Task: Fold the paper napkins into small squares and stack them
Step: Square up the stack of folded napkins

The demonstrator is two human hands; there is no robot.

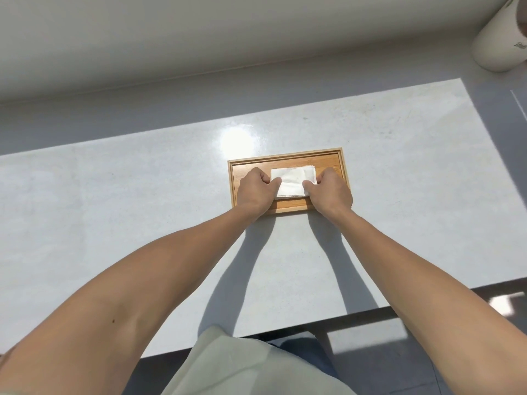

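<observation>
A white paper napkin (292, 181) lies as a wide rectangle inside a shallow wooden tray (285, 160) on the pale countertop. My left hand (256, 191) pinches the napkin's left end between thumb and fingers. My right hand (330, 192) pinches its right end the same way. Both hands rest on the tray's near half and hide the napkin's lower corners. A second layer of napkin shows along the near edge under the top one.
The white countertop (142, 209) spreads wide to the left and right of the tray. A cream cylindrical container (502, 44) stands at the far right against the wall. The counter's near edge runs just in front of my body.
</observation>
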